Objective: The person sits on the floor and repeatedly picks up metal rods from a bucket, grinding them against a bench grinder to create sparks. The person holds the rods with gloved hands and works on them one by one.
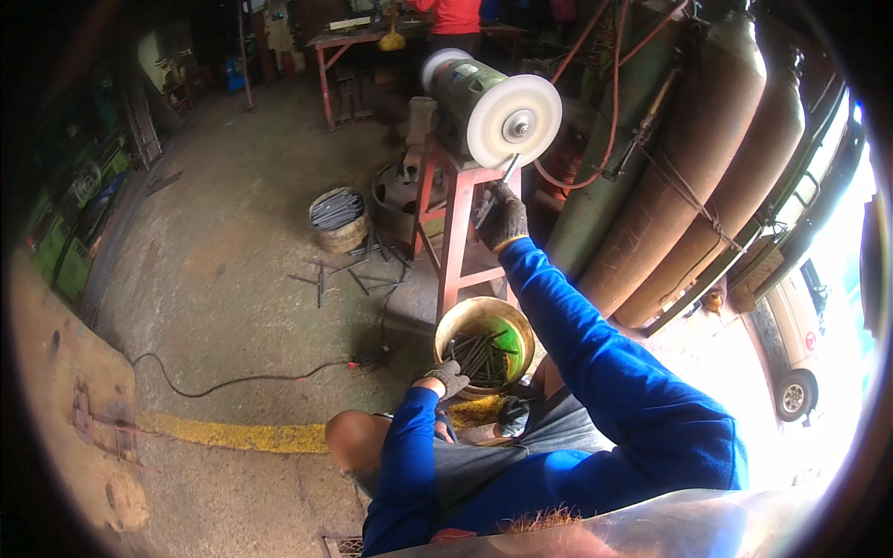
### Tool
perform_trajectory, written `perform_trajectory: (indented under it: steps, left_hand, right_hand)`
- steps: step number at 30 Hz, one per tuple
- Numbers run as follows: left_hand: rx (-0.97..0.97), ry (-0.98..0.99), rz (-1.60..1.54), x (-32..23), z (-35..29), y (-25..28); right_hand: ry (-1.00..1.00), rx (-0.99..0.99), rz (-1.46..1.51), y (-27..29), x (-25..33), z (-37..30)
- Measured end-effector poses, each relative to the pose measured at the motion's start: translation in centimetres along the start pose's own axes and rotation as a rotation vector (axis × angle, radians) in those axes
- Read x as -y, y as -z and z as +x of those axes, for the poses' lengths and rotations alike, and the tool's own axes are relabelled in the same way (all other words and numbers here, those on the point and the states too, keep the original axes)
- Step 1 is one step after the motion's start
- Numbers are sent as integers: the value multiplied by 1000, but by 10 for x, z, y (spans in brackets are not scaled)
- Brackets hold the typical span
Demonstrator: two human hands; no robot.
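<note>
In a dark knit glove, my right hand [503, 219] is closed round a short metal rod [511, 167]. The rod's upper end meets the lower edge of a white wheel [514, 121] on a bench grinder [462, 98], which sits on a red metal stand [456, 232]. Whether the wheel is turning cannot be told. My gloved left hand [450, 378] is closed at the left rim of a bucket [447, 321]; what its fingers hold is too small to make out. Several dark metal rods [484, 361] lie inside that bucket.
Another bucket [339, 237] full of rods stands left of the stand, with loose rods [367, 272] scattered on the floor. A black cable [237, 383] crosses the concrete. Tall gas cylinders [684, 158] lean at right, beside a red hose [614, 112]. A person in red [456, 17] stands behind.
</note>
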State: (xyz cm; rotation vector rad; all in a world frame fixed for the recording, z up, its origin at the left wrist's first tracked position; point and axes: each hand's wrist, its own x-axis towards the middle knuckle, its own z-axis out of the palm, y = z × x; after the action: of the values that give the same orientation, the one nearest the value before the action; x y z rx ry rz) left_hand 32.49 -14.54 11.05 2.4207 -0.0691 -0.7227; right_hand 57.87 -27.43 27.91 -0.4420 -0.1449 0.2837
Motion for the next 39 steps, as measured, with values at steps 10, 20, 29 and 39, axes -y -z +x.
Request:
perform_trajectory:
  steps: [10,20,29,39]
  left_hand:
    - [76,-31,143,16,26,-2]
    - [134,-63,175,-26,15,-30]
    - [202,-119,373,47,70,-77]
    - [55,-9,36,46,22,-58]
  right_hand:
    - [-284,-264,-176,165,-82,-136]
    - [-265,92,-1461,222,-68,-317]
    - [-254,114,-1479,232,-51,-310]
    - [-241,127,-1551,242,-74,-324]
